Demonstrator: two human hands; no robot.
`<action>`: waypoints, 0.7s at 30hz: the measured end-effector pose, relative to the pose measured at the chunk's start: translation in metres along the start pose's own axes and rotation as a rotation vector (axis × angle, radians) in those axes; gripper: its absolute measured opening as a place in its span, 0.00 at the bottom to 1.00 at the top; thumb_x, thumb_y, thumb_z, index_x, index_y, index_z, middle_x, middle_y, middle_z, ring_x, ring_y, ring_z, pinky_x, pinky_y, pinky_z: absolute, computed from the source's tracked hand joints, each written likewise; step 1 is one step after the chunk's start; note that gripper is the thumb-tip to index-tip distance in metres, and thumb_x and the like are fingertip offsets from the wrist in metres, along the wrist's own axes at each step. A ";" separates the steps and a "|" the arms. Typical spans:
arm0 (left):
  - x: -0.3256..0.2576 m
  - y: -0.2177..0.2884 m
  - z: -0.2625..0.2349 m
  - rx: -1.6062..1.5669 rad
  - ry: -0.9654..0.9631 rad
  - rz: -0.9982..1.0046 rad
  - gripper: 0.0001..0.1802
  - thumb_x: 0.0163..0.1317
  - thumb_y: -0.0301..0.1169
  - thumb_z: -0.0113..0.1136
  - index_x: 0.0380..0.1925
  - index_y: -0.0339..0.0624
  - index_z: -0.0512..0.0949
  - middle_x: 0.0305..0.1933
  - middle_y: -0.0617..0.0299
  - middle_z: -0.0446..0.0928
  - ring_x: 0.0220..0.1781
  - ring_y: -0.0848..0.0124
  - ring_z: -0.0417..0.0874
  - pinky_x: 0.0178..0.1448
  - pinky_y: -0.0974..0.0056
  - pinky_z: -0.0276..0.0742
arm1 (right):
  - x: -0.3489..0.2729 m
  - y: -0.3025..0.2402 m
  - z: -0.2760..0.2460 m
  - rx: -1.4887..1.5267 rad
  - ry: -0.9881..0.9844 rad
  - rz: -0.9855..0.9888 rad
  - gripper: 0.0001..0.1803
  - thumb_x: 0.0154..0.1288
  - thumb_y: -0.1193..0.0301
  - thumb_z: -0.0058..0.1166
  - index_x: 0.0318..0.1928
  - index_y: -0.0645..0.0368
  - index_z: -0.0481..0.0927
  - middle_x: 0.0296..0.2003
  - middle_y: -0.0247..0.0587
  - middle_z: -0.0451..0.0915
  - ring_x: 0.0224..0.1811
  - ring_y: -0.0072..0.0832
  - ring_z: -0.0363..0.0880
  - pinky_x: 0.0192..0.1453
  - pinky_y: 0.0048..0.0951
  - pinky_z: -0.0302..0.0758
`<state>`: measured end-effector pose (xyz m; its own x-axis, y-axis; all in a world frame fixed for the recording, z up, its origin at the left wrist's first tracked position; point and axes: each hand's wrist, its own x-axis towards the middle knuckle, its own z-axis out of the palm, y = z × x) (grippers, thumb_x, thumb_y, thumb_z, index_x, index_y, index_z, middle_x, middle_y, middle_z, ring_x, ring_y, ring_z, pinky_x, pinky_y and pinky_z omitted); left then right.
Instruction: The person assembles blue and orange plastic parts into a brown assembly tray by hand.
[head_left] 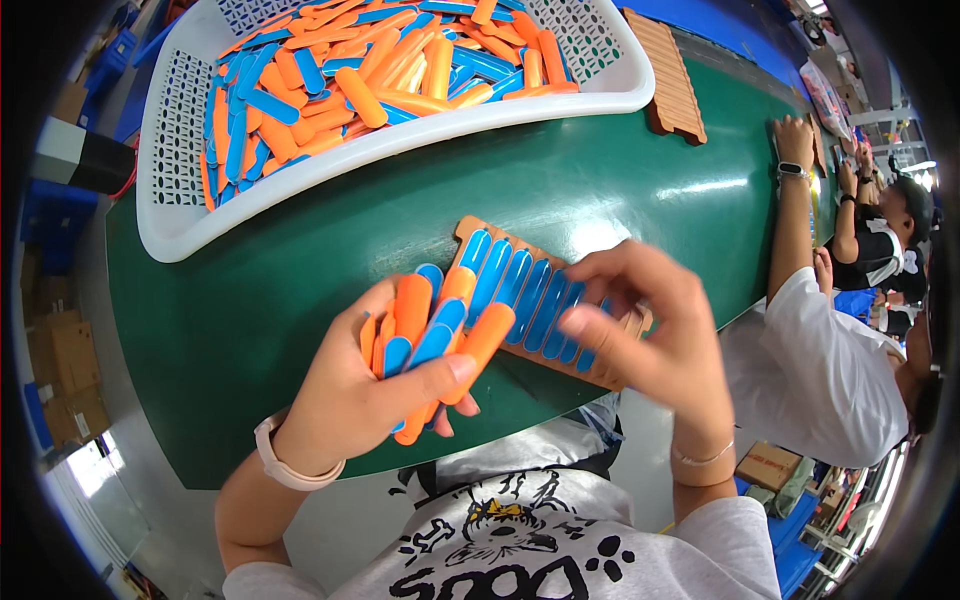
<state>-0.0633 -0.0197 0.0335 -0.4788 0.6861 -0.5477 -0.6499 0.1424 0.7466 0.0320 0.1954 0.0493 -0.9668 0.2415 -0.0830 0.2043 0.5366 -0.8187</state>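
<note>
My left hand [365, 385] is closed around a bundle of flat, round-ended strips [440, 335] that look like nail files. They are orange on one side and blue on the other. Just right of it lies a brown slotted tray [466, 228] on the green table, with several strips in its slots, blue side up. The bundle's far ends overlap the tray's left part. Over the tray's right end is my right hand [650, 335], slightly blurred. Its thumb and forefinger are apart with nothing visible between them; the other fingers are partly hidden.
A white perforated basket [400, 135] heaped with orange and blue strips stands at the far left of the green table [240, 330]. Beside it lies another brown ridged tray [668, 85]. Co-workers sit along the right, the nearest with an arm [790, 230] on the table.
</note>
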 end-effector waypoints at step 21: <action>-0.004 0.003 0.002 0.134 -0.170 -0.047 0.29 0.54 0.25 0.69 0.54 0.35 0.67 0.35 0.63 0.77 0.31 0.76 0.82 0.30 0.74 0.79 | -0.035 0.004 0.047 0.941 -0.110 0.185 0.08 0.58 0.82 0.62 0.35 0.63 0.75 0.36 0.43 0.82 0.38 0.21 0.82 0.41 0.20 0.80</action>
<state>-0.0617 -0.0208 0.0386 -0.3359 0.7853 -0.5200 -0.5794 0.2630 0.7715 0.0593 0.1512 0.0224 -0.9505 0.1540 -0.2700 0.1948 -0.3817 -0.9035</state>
